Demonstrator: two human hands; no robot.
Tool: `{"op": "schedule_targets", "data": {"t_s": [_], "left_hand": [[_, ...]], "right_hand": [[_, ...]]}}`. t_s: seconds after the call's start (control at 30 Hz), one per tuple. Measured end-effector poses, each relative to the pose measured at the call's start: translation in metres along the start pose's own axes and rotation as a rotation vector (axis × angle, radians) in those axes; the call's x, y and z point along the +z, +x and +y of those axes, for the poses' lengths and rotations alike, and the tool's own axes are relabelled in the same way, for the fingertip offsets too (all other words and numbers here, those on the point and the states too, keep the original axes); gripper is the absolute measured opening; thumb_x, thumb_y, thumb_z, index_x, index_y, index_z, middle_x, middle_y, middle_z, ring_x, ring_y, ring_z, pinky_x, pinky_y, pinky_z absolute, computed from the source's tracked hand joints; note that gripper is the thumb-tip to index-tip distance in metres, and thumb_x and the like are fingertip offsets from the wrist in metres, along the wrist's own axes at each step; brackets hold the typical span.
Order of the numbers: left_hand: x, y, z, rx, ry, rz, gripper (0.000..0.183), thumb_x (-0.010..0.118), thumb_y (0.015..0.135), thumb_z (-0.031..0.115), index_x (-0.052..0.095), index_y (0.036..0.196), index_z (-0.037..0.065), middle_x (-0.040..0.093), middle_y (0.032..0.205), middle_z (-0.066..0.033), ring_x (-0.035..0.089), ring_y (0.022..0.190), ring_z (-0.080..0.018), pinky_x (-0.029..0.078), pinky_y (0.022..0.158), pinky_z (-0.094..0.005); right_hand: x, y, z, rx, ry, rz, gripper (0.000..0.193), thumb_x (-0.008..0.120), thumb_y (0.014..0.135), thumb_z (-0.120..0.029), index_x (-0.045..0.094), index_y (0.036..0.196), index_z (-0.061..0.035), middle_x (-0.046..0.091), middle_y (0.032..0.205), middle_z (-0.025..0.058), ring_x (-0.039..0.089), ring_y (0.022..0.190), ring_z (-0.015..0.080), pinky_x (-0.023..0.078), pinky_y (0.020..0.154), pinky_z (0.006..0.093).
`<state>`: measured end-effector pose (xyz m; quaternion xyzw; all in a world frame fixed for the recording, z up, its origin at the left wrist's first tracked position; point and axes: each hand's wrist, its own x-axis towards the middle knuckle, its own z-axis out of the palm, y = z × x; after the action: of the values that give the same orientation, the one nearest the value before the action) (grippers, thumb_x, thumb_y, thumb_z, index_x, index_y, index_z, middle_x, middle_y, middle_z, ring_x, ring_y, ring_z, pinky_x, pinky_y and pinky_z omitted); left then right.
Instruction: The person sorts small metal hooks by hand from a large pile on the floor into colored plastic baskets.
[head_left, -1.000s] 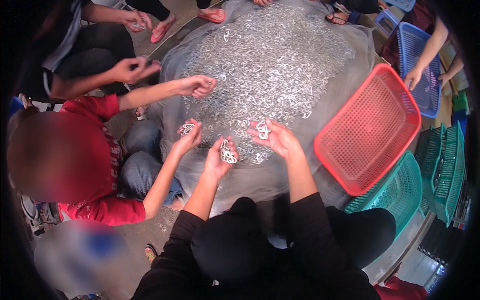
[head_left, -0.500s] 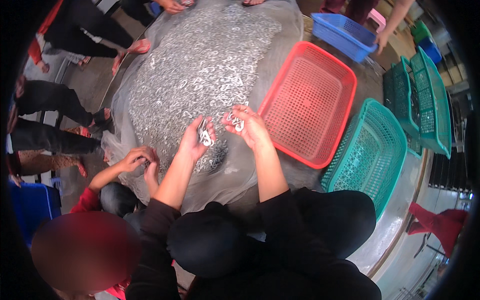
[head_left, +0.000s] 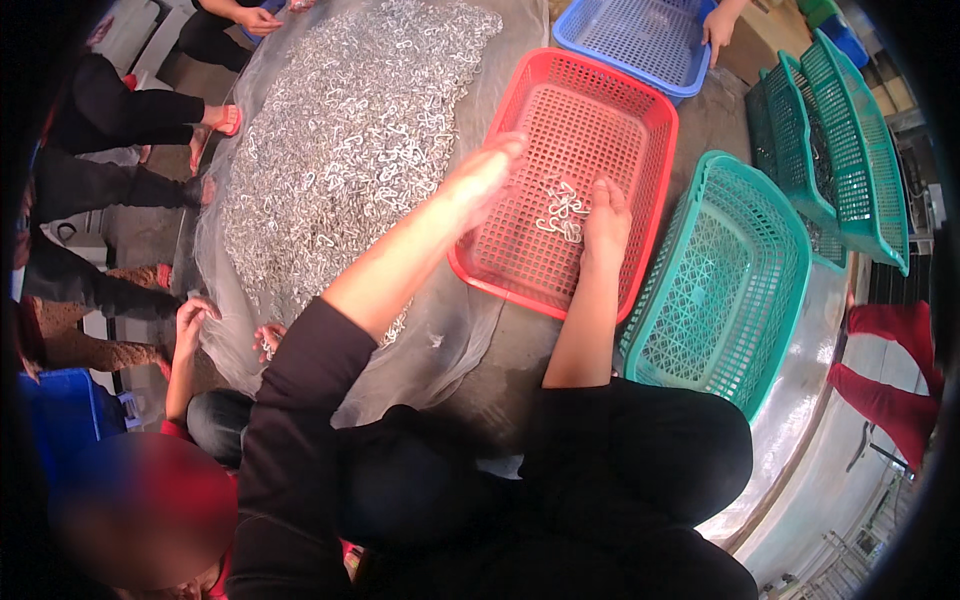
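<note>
A small cluster of silvery, curved metal hooks (head_left: 565,212) lies in the red perforated plastic basket (head_left: 535,280). My right hand (head_left: 606,218) is over the basket's right part, just beside these hooks, its fingers stretched and holding nothing I can see. Over the basket's left rim is my left hand (head_left: 488,178), smeared by motion, so its fingers and anything in them cannot be made out. Left of the basket spreads a wide heap of the same hooks (head_left: 340,150) on a translucent sheet (head_left: 430,345).
A green basket (head_left: 690,330) stands right of the red one. A blue basket (head_left: 640,45) touches its far side, with another person's hand (head_left: 718,32) on it. More green baskets (head_left: 860,150) stand farther right. At left, a co-worker's hand (head_left: 196,318) is near the heap; other people's legs line its edge.
Both my hands have moved right from the heap to the red basket. The hooks they held now lie in it, at least in part. The blue basket has come nearer the red one.
</note>
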<state>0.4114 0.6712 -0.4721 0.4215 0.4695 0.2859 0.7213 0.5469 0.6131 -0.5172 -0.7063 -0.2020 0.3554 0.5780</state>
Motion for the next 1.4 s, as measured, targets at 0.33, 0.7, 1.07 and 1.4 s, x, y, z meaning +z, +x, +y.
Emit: {"op": "schedule_targets", "data": {"t_s": [0.33, 0.7, 1.07, 1.4], "left_hand": [[-0.122, -0.130, -0.106, -0.090, 0.094, 0.424, 0.029, 0.046, 0.090, 0.024, 0.054, 0.108, 0.003, 0.060, 0.099, -0.0064, 0.058, 0.090, -0.0179, 0.045, 0.079, -0.0340], [-0.148, -0.234, -0.274, 0.016, 1.120, 0.678, 0.015, 0.052, 0.080, 0.015, 0.061, 0.083, 0.004, 0.060, 0.084, -0.0147, 0.056, 0.084, -0.0309, 0.039, 0.084, -0.0423], [-0.174, -0.224, -0.277, 0.148, 1.040, 0.776, 0.020, 0.055, 0.075, 0.005, 0.054, 0.094, 0.002, 0.057, 0.093, -0.0156, 0.055, 0.088, -0.0328, 0.044, 0.076, -0.0422], [-0.208, -0.200, -0.290, -0.106, 0.653, 0.792, 0.036, 0.040, 0.083, 0.028, 0.051, 0.105, 0.002, 0.054, 0.099, -0.0256, 0.051, 0.095, -0.0339, 0.036, 0.087, -0.0416]], "right_hand": [[0.040, -0.021, 0.063, -0.268, -0.976, 0.077, 0.028, 0.047, 0.081, -0.011, 0.055, 0.107, -0.0045, 0.052, 0.114, 0.0120, 0.049, 0.106, 0.0320, 0.030, 0.093, 0.0522], [0.133, -0.156, 0.100, -0.635, -0.425, -0.796, 0.014, 0.051, 0.078, -0.004, 0.060, 0.089, -0.0054, 0.060, 0.087, 0.0129, 0.059, 0.080, 0.0300, 0.046, 0.070, 0.0382], [0.124, -0.202, 0.190, -0.820, -1.080, -1.019, 0.034, 0.067, 0.067, -0.010, 0.054, 0.099, -0.0107, 0.053, 0.094, 0.0114, 0.056, 0.088, 0.0280, 0.048, 0.070, 0.0387], [0.131, -0.161, 0.194, 0.108, -0.346, -1.101, 0.016, 0.054, 0.083, -0.008, 0.060, 0.097, -0.0018, 0.060, 0.075, 0.0045, 0.057, 0.061, 0.0110, 0.047, 0.050, 0.0219]]}}
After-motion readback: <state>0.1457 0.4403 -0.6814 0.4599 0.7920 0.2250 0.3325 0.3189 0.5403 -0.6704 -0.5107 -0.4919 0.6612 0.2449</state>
